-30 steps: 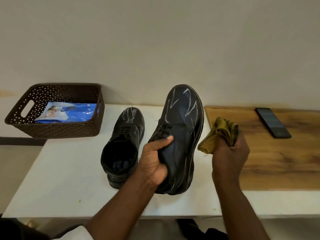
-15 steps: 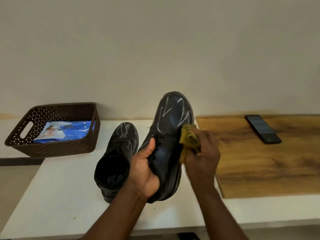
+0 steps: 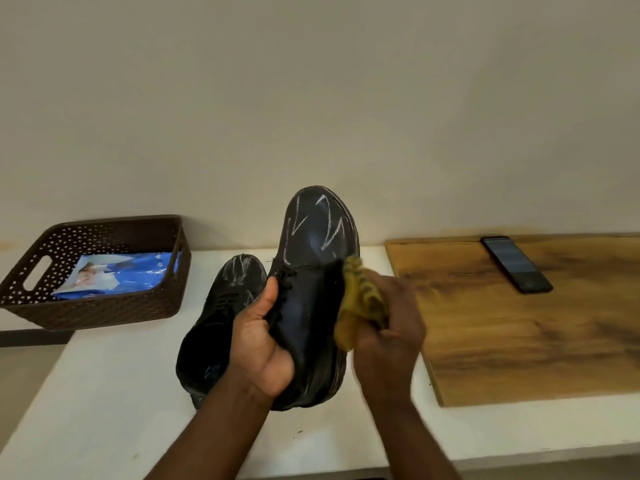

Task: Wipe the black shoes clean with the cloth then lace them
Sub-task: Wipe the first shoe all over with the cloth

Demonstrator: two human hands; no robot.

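Observation:
My left hand (image 3: 261, 341) grips a black shoe (image 3: 315, 271) by its laced middle and holds it tilted up off the white table (image 3: 104, 393), toe pointing away. White chalk-like streaks cover its toe. My right hand (image 3: 389, 334) holds a bunched yellow cloth (image 3: 360, 299) and presses it against the shoe's right side, below the streaks. A second black shoe (image 3: 221, 313), also streaked on the toe, lies on the table just left of the held one, partly hidden by my left hand.
A brown perforated basket (image 3: 138, 306) with a blue packet (image 3: 114, 275) inside stands at the back left. A wooden board (image 3: 536, 323) lies on the right of the table, with a black phone (image 3: 516, 265) near its far edge. A wall runs behind.
My right hand brought the cloth from beside the shoe onto its right side and has slid it down toward the heel. The view has shifted slightly.

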